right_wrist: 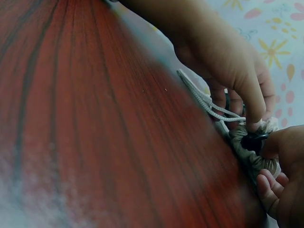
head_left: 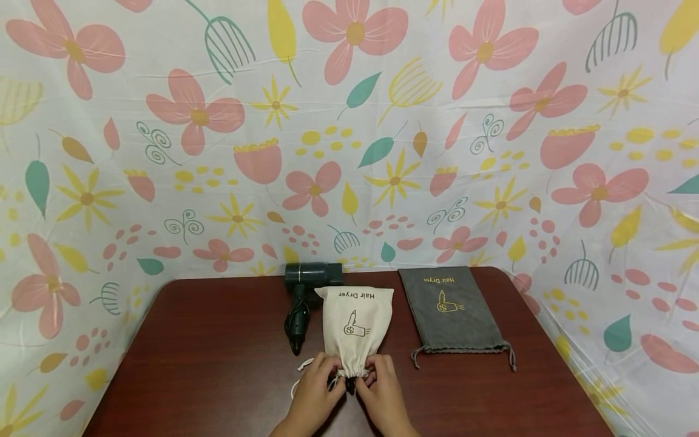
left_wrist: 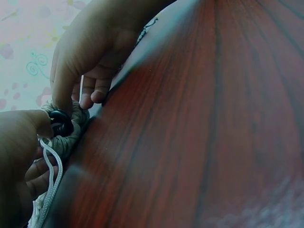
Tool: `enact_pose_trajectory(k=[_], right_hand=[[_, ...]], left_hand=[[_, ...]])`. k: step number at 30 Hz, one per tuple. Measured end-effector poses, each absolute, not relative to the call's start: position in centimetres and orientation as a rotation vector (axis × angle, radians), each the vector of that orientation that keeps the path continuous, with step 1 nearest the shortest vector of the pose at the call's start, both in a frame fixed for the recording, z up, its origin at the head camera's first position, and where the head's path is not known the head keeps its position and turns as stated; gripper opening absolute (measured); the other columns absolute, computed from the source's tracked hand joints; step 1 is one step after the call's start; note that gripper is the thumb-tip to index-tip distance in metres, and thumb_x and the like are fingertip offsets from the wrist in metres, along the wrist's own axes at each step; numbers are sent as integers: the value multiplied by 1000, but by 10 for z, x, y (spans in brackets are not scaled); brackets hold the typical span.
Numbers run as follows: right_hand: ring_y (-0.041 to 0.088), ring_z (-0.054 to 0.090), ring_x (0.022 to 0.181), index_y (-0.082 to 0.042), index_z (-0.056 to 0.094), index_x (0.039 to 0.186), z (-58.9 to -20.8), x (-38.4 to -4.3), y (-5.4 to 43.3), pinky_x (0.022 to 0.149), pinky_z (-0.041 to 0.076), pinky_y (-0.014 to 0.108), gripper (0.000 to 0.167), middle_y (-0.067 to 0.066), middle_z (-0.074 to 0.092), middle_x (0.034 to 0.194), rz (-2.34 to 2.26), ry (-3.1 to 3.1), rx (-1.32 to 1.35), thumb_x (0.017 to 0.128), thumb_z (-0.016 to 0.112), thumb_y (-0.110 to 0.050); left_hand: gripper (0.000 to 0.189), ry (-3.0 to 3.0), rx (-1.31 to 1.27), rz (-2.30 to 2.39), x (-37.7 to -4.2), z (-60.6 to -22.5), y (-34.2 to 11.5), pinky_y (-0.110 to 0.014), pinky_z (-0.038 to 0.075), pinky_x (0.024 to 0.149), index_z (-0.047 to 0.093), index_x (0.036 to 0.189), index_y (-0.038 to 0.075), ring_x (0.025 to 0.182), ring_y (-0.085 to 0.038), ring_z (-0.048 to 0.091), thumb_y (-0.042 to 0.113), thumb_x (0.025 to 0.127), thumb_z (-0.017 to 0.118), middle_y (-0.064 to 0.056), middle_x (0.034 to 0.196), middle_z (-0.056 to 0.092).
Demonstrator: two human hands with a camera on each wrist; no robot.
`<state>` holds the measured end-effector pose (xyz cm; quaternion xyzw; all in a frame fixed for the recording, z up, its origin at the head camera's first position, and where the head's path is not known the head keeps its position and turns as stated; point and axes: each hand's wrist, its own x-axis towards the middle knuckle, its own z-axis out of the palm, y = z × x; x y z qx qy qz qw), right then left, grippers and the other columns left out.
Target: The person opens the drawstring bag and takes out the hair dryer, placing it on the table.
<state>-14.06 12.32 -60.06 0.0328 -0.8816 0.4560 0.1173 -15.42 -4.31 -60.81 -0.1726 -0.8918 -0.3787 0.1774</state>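
Note:
A cream drawstring bag (head_left: 357, 328) printed "Hair Dryer" lies on the table, its neck gathered toward the person. My left hand (head_left: 318, 388) pinches the left side of the gathered mouth, beside the loose white cord (left_wrist: 53, 175). On the opposite side, my right hand (head_left: 384, 391) pinches the mouth between thumb and fingers. A black end of something (head_left: 350, 385) pokes out of the opening between both hands; in the right wrist view it shows as a dark round tip (right_wrist: 254, 141) ringed by bunched cloth. The rest of it is hidden inside the bag.
A dark hair dryer (head_left: 308, 276) with its cord wrapped at the handle lies behind and left of the cream bag. To the right, a grey drawstring bag (head_left: 450, 315) lies flat. All rest on a reddish-brown table (head_left: 207, 364) before a flowered cloth backdrop (head_left: 349, 152).

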Motion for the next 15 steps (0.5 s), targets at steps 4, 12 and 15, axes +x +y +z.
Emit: enact_pose_trajectory(k=[4, 12, 15], right_hand=[[5, 54, 71, -12, 55, 102, -602, -141, 124, 63, 50, 18, 30, 5, 48, 98, 1341, -2580, 102, 82, 73, 2], [2, 47, 71, -14, 56, 99, -604, -141, 126, 63, 44, 17, 32, 1, 47, 94, 1273, -2573, 103, 78, 75, 1], [1, 43, 70, -16, 55, 98, -605, -141, 127, 62, 42, 17, 33, 1, 47, 93, 1247, -2579, 111, 78, 75, 0]], left_hand=[[24, -2539, -480, -1078, -154, -607, -43, -16, 40, 63, 62, 92, 23, 72, -3, 48, 11, 80, 79, 10, 86, 50], [25, -2524, -483, -1062, -153, -607, -43, -15, 40, 62, 61, 90, 22, 71, -3, 48, 11, 78, 80, 9, 85, 50], [26, -2518, -483, -1057, -153, -607, -44, -15, 40, 62, 61, 90, 21, 71, -3, 49, 10, 77, 80, 9, 85, 50]])
